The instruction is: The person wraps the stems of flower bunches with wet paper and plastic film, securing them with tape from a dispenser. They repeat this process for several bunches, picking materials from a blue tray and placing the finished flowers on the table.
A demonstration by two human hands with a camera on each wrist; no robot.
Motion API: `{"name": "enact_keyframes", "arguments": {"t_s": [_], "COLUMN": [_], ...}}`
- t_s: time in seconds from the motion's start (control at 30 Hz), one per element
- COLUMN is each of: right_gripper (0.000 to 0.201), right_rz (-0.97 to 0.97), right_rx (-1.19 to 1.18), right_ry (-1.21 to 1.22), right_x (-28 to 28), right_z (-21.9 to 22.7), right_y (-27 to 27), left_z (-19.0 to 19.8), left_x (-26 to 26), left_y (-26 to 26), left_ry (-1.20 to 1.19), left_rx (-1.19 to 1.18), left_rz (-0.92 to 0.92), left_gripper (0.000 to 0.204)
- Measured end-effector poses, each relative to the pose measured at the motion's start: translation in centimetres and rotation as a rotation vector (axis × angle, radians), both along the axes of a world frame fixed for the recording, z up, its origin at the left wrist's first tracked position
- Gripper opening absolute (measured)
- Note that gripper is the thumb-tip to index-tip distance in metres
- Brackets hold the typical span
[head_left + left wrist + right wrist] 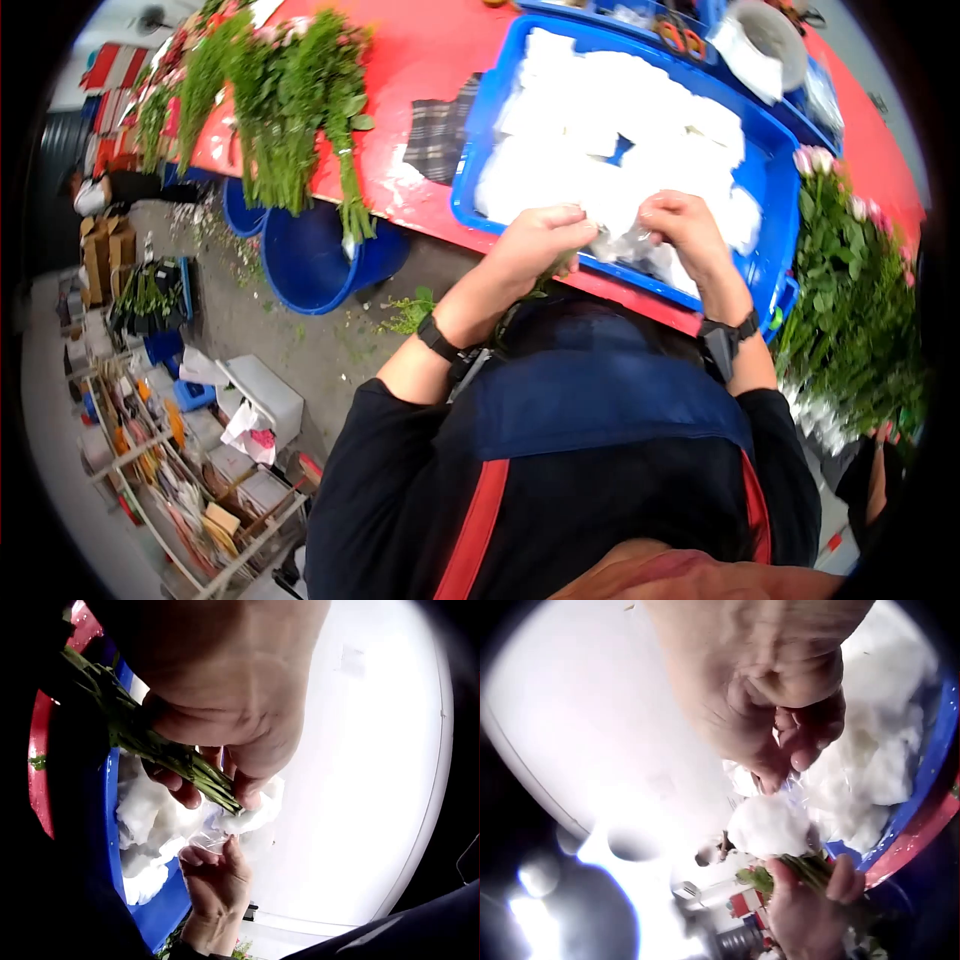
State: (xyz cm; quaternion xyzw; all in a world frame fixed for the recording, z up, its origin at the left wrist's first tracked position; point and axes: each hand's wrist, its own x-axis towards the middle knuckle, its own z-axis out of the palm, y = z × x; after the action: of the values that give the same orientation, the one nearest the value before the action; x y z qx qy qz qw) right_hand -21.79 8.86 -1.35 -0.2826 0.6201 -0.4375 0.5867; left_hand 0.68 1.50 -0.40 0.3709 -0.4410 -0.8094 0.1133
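Note:
My left hand [540, 240] grips a bunch of green flower stems [199, 772] near their cut ends, thumb on one side and fingers on the other. A wet-looking white cotton wad [769, 825] covers the stem ends. Facing it, my right hand [690, 230] pinches a piece of clear thin plastic [630, 243] between thumb and fingers, right beside the wad. Both hands are over the near edge of a blue tray [775, 190], which is filled with white cotton pads [640, 110]. The flower heads of the held bunch are hidden.
Bundles of greenery and flowers [290, 110] lie at the left on the red table [400, 50]. Pink roses [850, 240] stand to the right of the tray. Orange-handled scissors [682, 38] and a white roll [765, 45] sit behind it. Blue buckets [310, 262] stand on the floor.

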Motion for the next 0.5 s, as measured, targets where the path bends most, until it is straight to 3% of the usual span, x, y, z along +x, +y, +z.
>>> {"name": "enact_keyframes", "arguments": {"t_s": [0.07, 0.1, 0.13, 0.17, 0.2, 0.23, 0.27, 0.37, 0.4, 0.43, 0.5], "right_gripper": [0.009, 0.009, 0.010, 0.009, 0.007, 0.006, 0.005, 0.004, 0.005, 0.016, 0.024], "right_rz": [-0.123, -0.095, -0.040, 0.060, 0.124, 0.213, 0.256, 0.326, 0.314, 0.241, 0.305], "right_rx": [-0.075, -0.076, -0.092, -0.143, -0.180, -0.502, -0.572, -0.520, -0.471, -0.193, -0.204], "right_ry": [-0.203, -0.128, 0.007, 0.157, 0.369, 0.659, 0.704, 0.514, 0.417, 0.182, 0.004], "right_x": [-0.3, 0.6, 2.1, 3.6, 5.5, 7.1, 8.4, 10.3, 10.6, 10.7, 13.2], "right_z": [0.1, 1.3, 2.3, 3.0, 4.3, 4.6, 5.2, 3.9, 2.2, 0.5, -1.0], "right_y": [-0.5, -1.1, -1.5, -1.7, -1.5, -1.5, -1.3, -0.3, 0.0, 0.1, -0.5], "left_z": [-0.3, -0.5, -1.9, -3.1, -2.5, -2.4, -2.2, 1.0, 1.9, 2.4, 2.5], "left_x": [0.7, 1.1, 0.9, 0.9, 1.1, 1.3, 1.8, 3.6, 4.6, 5.1, 5.6], "left_y": [0.0, 0.1, 0.6, 0.7, 0.8, 0.3, -0.2, -2.7, -3.5, -4.4, -5.3], "left_ry": [-0.032, -0.009, -0.022, -0.008, -0.059, -0.134, -0.202, -0.194, -0.055, 0.003, 0.091], "left_rx": [-0.154, -0.293, -0.282, -0.576, -0.616, -0.572, -0.523, -0.361, -0.335, -0.272, -0.162], "left_rz": [0.024, 0.028, 0.125, 0.124, 0.164, 0.151, 0.134, 0.279, 0.301, 0.241, 0.174], "left_gripper": [0.021, 0.020, 0.018, 0.018, 0.023, 0.027, 0.032, 0.041, 0.038, 0.036, 0.035]}}
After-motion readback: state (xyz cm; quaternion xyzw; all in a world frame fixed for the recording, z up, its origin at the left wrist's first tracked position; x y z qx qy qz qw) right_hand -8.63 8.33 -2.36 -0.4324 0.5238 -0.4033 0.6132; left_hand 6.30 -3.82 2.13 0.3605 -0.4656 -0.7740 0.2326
